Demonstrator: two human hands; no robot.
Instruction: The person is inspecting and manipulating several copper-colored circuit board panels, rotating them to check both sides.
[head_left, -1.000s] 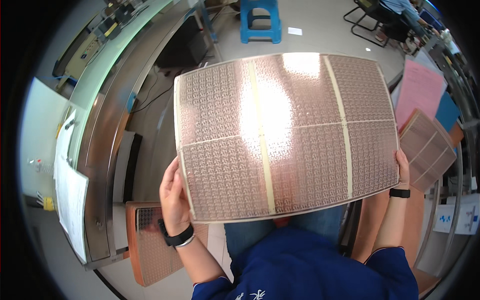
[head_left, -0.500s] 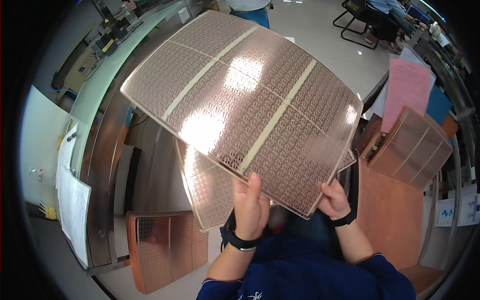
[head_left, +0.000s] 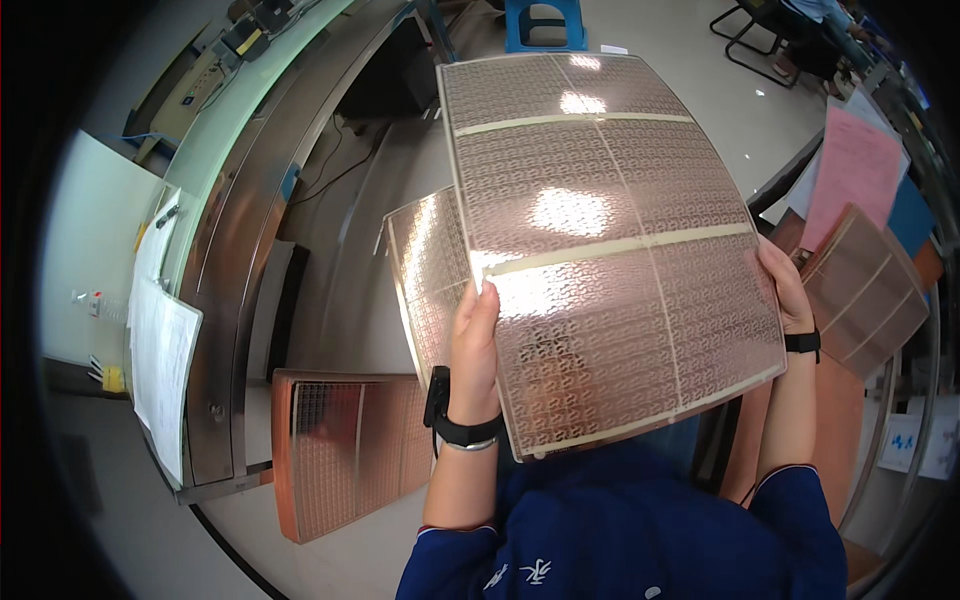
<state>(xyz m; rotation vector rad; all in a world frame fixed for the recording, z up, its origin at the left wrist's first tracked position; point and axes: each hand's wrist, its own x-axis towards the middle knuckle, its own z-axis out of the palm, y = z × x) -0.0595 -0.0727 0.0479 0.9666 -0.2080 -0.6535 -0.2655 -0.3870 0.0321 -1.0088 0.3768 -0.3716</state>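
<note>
A large copper-coloured circuit board panel (head_left: 625, 205), covered in small repeated patterns and crossed by pale strips, is held up tilted in front of my body. My left hand (head_left: 475, 335) grips its left edge, thumb on the front face. On the opposite edge, my right hand (head_left: 786, 283) is closed round the side; some of its fingers are hidden behind the sheet. A second similar panel (head_left: 425, 270) shows behind the left edge, partly covered by the held one. Bright reflections lie across both sheets.
A stack of copper panels (head_left: 375, 450) stands on edge at lower left. Another stack (head_left: 870, 290) leans at right, near pink paper (head_left: 850, 175). A steel-fronted bench (head_left: 225, 270) runs along the left. A blue stool (head_left: 545, 25) stands beyond; a seated person (head_left: 825, 15) is far right.
The held panel has turned and come lower, its long sides now running more toward me. My hands have shifted up, onto its left and right edges. The blue stool shows more fully.
</note>
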